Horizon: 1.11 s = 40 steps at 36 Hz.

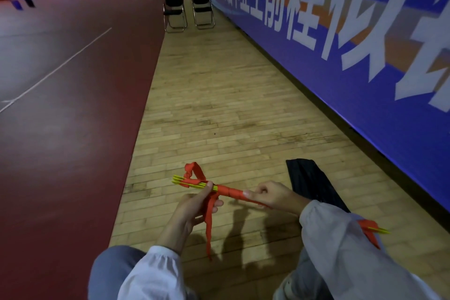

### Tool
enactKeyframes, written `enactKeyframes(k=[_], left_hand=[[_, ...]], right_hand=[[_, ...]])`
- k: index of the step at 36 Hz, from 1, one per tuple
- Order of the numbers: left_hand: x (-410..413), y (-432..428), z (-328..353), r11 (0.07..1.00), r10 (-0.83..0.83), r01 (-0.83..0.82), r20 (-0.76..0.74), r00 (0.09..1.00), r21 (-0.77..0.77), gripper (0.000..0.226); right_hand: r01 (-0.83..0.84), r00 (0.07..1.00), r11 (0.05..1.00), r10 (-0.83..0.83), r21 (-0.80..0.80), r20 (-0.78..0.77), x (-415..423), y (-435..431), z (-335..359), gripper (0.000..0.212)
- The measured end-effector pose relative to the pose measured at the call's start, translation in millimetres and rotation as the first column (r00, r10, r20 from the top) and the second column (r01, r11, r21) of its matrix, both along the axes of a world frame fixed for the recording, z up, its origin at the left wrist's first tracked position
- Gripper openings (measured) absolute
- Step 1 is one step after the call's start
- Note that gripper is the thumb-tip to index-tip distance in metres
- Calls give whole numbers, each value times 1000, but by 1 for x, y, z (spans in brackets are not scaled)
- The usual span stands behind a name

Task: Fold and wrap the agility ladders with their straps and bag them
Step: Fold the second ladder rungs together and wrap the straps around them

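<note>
Fingers (215, 203) of the left hand (192, 209) are curled around the loose tail (210, 226) of a red strap, with one fingertip up against the bundle. The tail passes through the hand and hangs toward six o'clock. The right hand (272, 196) holds the folded agility ladder (230, 191) in a closed grip, thumb laid along the wound section. The ladder is held in the air between both hands, near level, running from ten o'clock to four o'clock low in the centre of the view. The red strap is wound tightly round the middle of the stacked yellow rungs (182, 181). Bare rung ends project at ten o'clock past the left hand, and a slack red loop (192, 170) stands above them. More rung tips and red strap (372, 228) show beyond the right sleeve (341, 238) at four o'clock, in line with the ladder. A black bag (309, 182) lies flat on the wooden floor (219, 105) at two o'clock from the right hand, apart from the ladder. A dark red court surface (60, 117) lies at nine o'clock. A blue banner (365, 68) with white characters runs along the three o'clock side. Two black folding chairs (175, 7) stand at twelve o'clock, well apart from the hands.
</note>
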<state>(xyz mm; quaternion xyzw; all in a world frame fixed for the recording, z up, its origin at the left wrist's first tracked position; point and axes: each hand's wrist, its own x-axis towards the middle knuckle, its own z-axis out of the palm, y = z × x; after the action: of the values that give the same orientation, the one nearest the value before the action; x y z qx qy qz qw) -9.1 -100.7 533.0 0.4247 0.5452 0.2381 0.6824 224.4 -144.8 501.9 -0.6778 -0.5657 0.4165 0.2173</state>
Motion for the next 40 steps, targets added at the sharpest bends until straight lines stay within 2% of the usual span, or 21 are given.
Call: enactKeyframes(k=[7, 17, 24, 29, 31, 35, 40], left_hand=[[0, 1, -3, 1000, 14, -14, 36, 999, 14, 27], [-1, -2, 0, 1000, 0, -2, 60, 998, 30, 25], [-4, -2, 1, 997, -41, 37, 52, 998, 62, 25], [-2, -5, 2, 998, -42, 40, 41, 998, 56, 25], [-2, -6, 0, 997, -56, 56, -1, 998, 58, 25], [-1, -4, -1, 998, -60, 61, -32, 998, 30, 23], [-1, -1, 0, 996, -90, 88, -80, 993, -30, 20]], right_hand=[[42, 997, 999, -41, -10, 58, 1, -2, -3, 39], [30, 998, 999, -32, 33, 61, 9, -1, -7, 37], [-18, 999, 1000, 18, -5, 40, 4, 0, -3, 32], [-21, 1000, 1000, 21, -12, 23, 2, 0, -5, 56], [-16, 999, 1000, 16, 4, 29, 2, 0, -4, 59], [1, 999, 1000, -3, 29, 53, 1, 0, -3, 30], [51, 997, 996, -55, 71, 46, 0, -3, -4, 24]])
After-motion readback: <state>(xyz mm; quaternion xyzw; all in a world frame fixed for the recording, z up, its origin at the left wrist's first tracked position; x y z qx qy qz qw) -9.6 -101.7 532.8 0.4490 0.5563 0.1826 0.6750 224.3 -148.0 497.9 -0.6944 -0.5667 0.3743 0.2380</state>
